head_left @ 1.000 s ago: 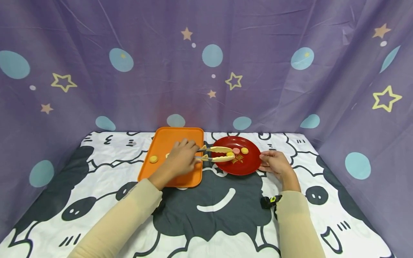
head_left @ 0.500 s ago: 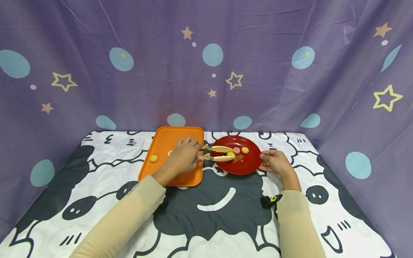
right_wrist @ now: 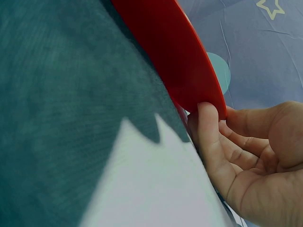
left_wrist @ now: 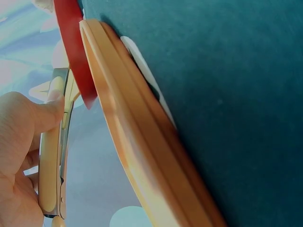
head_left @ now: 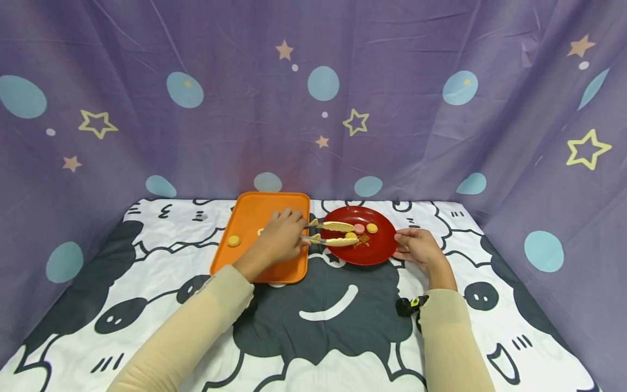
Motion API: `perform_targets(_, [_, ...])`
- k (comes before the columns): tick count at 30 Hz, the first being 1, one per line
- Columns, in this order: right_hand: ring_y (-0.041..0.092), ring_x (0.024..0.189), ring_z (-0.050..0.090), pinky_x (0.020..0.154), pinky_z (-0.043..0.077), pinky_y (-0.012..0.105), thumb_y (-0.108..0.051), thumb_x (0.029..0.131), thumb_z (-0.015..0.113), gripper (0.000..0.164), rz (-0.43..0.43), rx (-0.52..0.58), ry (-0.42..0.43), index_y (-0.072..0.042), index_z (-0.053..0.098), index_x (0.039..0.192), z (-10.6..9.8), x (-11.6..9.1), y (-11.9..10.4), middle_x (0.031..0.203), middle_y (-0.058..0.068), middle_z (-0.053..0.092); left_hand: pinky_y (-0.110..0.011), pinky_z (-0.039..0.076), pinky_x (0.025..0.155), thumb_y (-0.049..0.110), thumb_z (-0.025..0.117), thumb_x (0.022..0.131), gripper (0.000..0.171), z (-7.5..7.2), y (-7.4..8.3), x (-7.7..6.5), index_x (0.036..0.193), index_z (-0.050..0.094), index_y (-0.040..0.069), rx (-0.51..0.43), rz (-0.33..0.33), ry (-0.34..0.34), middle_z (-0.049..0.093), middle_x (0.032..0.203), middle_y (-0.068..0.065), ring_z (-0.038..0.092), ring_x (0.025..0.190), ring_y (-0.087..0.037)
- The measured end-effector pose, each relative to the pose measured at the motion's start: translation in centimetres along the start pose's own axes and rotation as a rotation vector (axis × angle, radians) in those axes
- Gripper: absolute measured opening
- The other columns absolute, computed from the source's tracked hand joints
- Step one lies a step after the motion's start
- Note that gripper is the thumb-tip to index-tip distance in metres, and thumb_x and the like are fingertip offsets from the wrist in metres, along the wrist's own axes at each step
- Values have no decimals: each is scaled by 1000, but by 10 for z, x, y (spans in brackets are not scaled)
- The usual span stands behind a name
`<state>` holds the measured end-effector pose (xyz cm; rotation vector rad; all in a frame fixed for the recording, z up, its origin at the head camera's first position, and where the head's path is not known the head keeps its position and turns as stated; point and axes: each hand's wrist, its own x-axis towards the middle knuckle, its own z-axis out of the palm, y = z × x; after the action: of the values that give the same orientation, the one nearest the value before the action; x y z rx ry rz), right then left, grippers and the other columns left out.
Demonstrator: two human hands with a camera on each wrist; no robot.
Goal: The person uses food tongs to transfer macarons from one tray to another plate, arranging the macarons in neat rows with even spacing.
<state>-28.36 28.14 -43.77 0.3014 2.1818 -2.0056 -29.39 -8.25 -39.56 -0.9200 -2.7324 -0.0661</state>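
My left hand [head_left: 284, 234] grips a pair of tongs [head_left: 338, 226], whose cream tips stand apart over the left half of a red plate [head_left: 364, 257]. In the left wrist view, the thumb lies along the handle of the tongs [left_wrist: 49, 165]. A small round yellow piece [head_left: 350, 235] is at the tips, partly covered by the lower one. Beside it on the plate sit a pink round piece [head_left: 359, 228] and a yellow-orange one [head_left: 372, 228]. My right hand [head_left: 418, 249] pinches the plate's right rim, as the right wrist view shows with the plate [right_wrist: 175, 52] between thumb and fingers.
Under the left hand lies an orange tray [head_left: 264, 202]. On it are a round yellow piece [head_left: 234, 240] and a pale piece [head_left: 260, 232] half hidden by the hand. A cartoon-print cloth [head_left: 323, 340] covers the table; a purple curtain [head_left: 235, 136] hangs behind.
My left hand and the tongs have shifted slightly to the right over the plate, and more of the pale piece on the tray shows. The right hand stays on the rim.
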Motion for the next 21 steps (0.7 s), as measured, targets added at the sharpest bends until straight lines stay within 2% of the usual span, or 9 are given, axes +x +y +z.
perform_targets(11, [17, 76, 70, 76, 60, 35, -6, 105, 54, 37, -3, -11, -2, 12, 50, 137, 0, -1, -1, 97, 7, 67, -41, 36, 82, 37, 76, 92, 47, -3, -2, -4, 125, 68, 6, -5, -4, 15, 61, 114, -6, 45, 97, -26])
perform_targets(21, [17, 77, 71, 76, 60, 36, -5, 105, 53, 36, 3, -14, 3, 12, 51, 136, 1, 0, -1, 98, 7, 67, -47, 38, 89, 40, 78, 91, 56, -15, -17, -22, 132, 65, 4, -62, -64, 49, 60, 126, -11, 49, 107, -30])
